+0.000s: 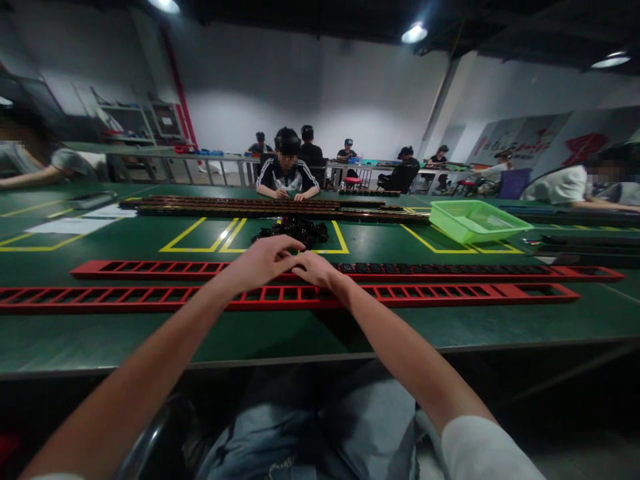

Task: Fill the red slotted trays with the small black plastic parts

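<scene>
Your jeans (360, 427) are filling six o'clock as your left hand (267, 260) and right hand (320, 270) are hovering close together at the far rack (400, 276), running nine to three, fingers curling, any pinch hidden. Black parts (293, 229) are lying heaped at twelve, likely light, slick, best taken by edges.

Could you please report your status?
Left hand, right hand together at far red frame, grip unclear. Black parts along its right side. Black pile just beyond.

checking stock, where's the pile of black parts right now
In the head view, the pile of black parts lies slightly left of centre on the green table, just beyond the left hand and right hand.
</scene>
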{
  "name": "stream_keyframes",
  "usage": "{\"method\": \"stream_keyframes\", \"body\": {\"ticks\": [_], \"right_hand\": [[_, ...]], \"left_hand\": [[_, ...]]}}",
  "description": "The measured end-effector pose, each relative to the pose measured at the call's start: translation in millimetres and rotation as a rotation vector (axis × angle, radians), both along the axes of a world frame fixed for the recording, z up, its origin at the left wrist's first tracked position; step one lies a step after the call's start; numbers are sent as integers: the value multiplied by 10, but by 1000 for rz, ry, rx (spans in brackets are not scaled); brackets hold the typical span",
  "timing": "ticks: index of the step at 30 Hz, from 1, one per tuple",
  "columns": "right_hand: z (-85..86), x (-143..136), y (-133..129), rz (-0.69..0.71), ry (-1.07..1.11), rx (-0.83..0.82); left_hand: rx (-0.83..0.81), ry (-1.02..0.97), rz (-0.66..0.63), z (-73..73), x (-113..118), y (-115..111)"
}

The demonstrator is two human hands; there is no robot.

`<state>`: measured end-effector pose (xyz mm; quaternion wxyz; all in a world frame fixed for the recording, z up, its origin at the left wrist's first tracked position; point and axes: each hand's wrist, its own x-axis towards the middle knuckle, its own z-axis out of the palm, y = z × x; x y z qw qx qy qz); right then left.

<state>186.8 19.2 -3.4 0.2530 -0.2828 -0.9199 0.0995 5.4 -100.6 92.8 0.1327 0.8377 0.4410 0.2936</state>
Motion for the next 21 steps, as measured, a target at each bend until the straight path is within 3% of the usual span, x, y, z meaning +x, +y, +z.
{"method": "stream_keyframes", "body": {"ticks": [4, 8, 10, 13, 21], "right_hand": [[49, 54, -33, 32, -68, 82], [68, 92, -47, 30, -74, 57], [56, 95, -39, 10, -76, 44], [39, 88, -41, -54, -81, 51], [96, 49, -141, -149, -155, 60]], "left_hand": [[119, 389, 243, -377, -646, 924], [53, 407, 326, -775, -1075, 1387], [26, 366, 361, -903, -1170, 1477], [26, 337, 342, -980, -1190, 1507], [59, 384, 362, -902, -1079, 1435]]}}
